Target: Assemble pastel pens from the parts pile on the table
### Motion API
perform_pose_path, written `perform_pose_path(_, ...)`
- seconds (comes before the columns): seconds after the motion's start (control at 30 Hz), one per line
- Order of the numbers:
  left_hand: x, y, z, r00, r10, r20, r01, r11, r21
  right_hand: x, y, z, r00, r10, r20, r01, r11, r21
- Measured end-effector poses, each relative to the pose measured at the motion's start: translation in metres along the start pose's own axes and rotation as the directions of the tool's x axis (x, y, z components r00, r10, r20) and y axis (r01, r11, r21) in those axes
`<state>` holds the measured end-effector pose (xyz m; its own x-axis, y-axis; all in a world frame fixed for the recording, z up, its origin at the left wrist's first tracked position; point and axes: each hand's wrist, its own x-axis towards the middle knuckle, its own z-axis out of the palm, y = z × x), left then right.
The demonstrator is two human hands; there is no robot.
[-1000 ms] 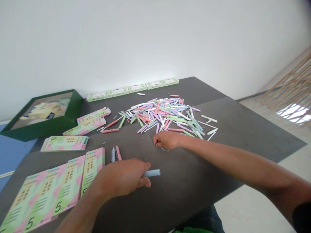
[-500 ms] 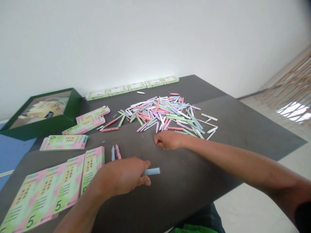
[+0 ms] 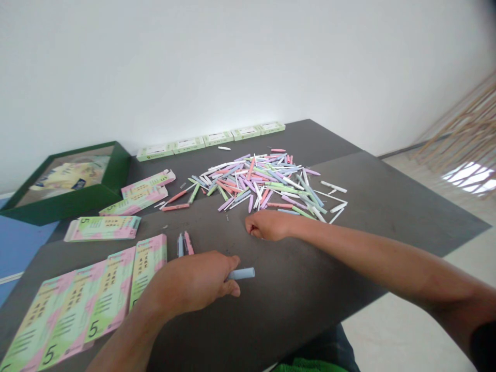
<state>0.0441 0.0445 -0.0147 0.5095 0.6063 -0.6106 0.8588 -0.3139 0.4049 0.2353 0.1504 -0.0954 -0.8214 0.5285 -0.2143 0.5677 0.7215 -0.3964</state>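
Observation:
My left hand (image 3: 192, 282) rests low on the dark table (image 3: 294, 294), its fingers shut on a pale blue plastic tube (image 3: 243, 274) whose end sticks out to the right. Just beyond that hand lie a blue pen-like stick (image 3: 180, 246) and a pink one (image 3: 188, 243). My right hand (image 3: 267, 225) is curled into a loose fist at the near edge of a heap of pastel pink, green, lilac, blue and white sticks (image 3: 263, 183). Nothing shows in its fingers, though its underside is hidden.
Flat printed pink-and-green cards marked 5 (image 3: 89, 305) lie at the left. A row of small green-and-white boxes (image 3: 209, 139) lines the far table edge. A green tray (image 3: 70, 181) holding packets stands at far left. The table's right edge drops to a pale floor.
The view has shifted slightly, so the table sits a little higher in frame. Both hands stay almost still, and the blue tube remains in my left hand.

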Motion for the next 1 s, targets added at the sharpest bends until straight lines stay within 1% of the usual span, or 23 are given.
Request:
perform_pose_path(0.37, 0.001, 0.000, 0.000, 1.000, -0.020, 0.019, 0.020, 1.000, 0.002, -0.005, 0.004, -0.001, 0.999, -0.031, 0.041, 0.034, 0.997, -0.067)
perform_pose_path(0.57, 0.001, 0.000, -0.001, 1.000, -0.018, 0.025, 0.018, 1.000, 0.009, -0.005, 0.007, -0.002, 0.998, -0.024, 0.063, 0.028, 0.998, -0.063)
perform_pose_path(0.73, 0.002, -0.003, 0.002, 1.000, -0.024, 0.009, 0.024, 1.000, 0.000, -0.006, 0.013, -0.002, 0.999, -0.017, 0.047, 0.018, 0.999, -0.030)
perform_pose_path(0.87, 0.002, -0.003, 0.003, 0.999, -0.037, 0.039, 0.037, 0.999, -0.004, -0.008, 0.016, -0.004, 0.999, -0.001, 0.039, 0.001, 1.000, 0.009)
perform_pose_path(1.0, 0.003, -0.002, 0.000, 0.996, -0.062, 0.058, 0.062, 0.998, 0.006, -0.008, 0.016, -0.005, 0.999, -0.006, 0.038, 0.005, 1.000, 0.009)
